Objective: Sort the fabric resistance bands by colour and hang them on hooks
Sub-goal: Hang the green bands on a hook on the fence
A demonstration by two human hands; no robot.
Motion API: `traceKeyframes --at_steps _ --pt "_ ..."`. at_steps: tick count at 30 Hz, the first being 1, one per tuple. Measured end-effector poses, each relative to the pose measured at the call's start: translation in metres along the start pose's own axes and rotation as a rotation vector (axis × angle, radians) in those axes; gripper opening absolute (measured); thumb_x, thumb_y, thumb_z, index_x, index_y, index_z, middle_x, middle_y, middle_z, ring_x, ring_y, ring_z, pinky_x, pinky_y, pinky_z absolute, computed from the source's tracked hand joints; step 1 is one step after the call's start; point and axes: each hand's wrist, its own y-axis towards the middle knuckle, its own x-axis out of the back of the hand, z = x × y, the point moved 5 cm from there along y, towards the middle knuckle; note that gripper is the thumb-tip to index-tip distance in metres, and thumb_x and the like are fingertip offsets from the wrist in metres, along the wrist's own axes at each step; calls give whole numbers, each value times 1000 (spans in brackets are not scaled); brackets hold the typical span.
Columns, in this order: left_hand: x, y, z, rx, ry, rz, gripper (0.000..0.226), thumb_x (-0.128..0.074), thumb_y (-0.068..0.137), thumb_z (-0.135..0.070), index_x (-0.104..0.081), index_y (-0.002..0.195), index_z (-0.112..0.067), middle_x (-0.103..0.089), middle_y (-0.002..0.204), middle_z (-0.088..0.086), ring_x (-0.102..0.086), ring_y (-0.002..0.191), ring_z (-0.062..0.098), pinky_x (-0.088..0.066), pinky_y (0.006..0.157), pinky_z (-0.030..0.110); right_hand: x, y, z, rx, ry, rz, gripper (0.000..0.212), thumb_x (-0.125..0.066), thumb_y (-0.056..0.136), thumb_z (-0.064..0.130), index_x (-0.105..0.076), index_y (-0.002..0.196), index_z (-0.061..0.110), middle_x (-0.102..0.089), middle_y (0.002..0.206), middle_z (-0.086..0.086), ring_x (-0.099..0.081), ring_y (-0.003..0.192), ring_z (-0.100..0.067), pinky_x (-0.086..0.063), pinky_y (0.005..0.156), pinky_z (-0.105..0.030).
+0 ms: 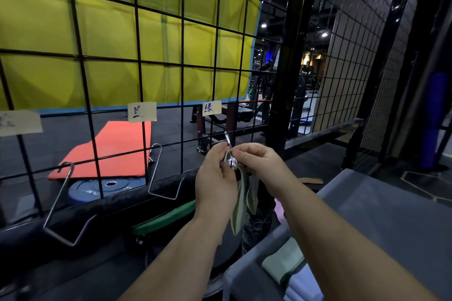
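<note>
A pale green fabric band (241,203) hangs down from the right-hand metal hook (230,151) on the black wire grid (137,56). My left hand (215,178) and my right hand (256,159) meet at that hook, both pinching the top of the band where it loops over the metal. A paper label (211,108) is stuck to the grid just above this hook. Two bare hooks hang further left, one in the middle (159,178) under a second label (142,111) and one at the left (61,203). More bands, green and pale, lie in a grey bin (283,264) at lower right.
A third label (19,122) sits at the far left of the grid. Behind the grid are an orange mat (115,149), a blue weight plate (107,187), a green plate (166,217) and a yellow padded wall. A grey surface (391,215) is at my right.
</note>
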Motion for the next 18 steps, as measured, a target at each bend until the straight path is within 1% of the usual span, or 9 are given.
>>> traceKeyframes --at_steps 1,3,6,8,10,13,15,16,18 --pt "0 1 0 6 -9 2 47 -41 96 0 -51 133 -26 -59 122 -13 -52 110 0 -36 87 7 0 0 0 3 11 3 15 -69 90 21 -73 100 11 -71 97 -19 -66 86 -20 -54 84 -35" --pt "0 2 1 15 -25 4 46 -41 96 0 -51 132 -26 -59 115 -15 -53 106 0 -35 83 6 1 -1 0 9 43 8 20 -68 90 20 -72 105 7 -69 106 -25 -66 90 -26 -54 88 -39" --pt "-1 2 -1 22 -39 9 42 -41 96 -2 -53 128 -27 -58 112 -16 -54 104 2 -34 75 5 1 -1 1 12 84 28 22 -68 90 22 -72 107 8 -68 107 -25 -66 93 -28 -54 89 -40" --pt "-2 2 -2 26 -43 17 41 -41 96 -3 -54 126 -28 -58 114 -16 -53 106 1 -34 74 3 2 -2 1 12 81 23 20 -67 91 21 -73 106 9 -70 105 -20 -66 92 -24 -53 88 -37" --pt "-3 2 -3 25 -51 22 41 -41 96 -3 -54 125 -29 -58 117 -15 -54 106 1 -34 74 3 4 -2 1 8 82 14 19 -66 91 22 -73 104 10 -72 98 -14 -66 90 -21 -53 85 -35" --pt "-3 0 -3 23 -81 7 42 -41 96 -1 -52 127 -28 -57 110 -19 -53 93 -9 -34 67 -5 5 -2 -1 -18 98 0 17 -68 90 23 -73 99 10 -70 88 -8 -65 81 -19 -53 78 -32" --pt "-4 -2 -1 36 -111 5 43 -42 96 0 -53 126 -28 -54 105 -24 -53 93 -10 -33 68 -9 5 -2 -1 -38 124 -4 15 -68 89 22 -72 95 9 -69 84 -8 -64 77 -19 -53 74 -32" --pt "-5 -3 0 41 -125 12 43 -42 96 0 -55 126 -29 -55 103 -26 -54 97 -9 -35 72 -8 5 -2 -2 -44 147 -8 14 -67 89 20 -71 94 8 -69 82 -7 -64 75 -18 -53 72 -30" --pt "-7 -6 1 45 -163 32 45 -43 94 1 -57 121 -32 -58 103 -27 -56 101 -8 -41 81 -1 4 -3 -3 -62 192 -19 18 -65 90 17 -69 100 2 -68 81 -7 -64 74 -18 -53 67 -27"
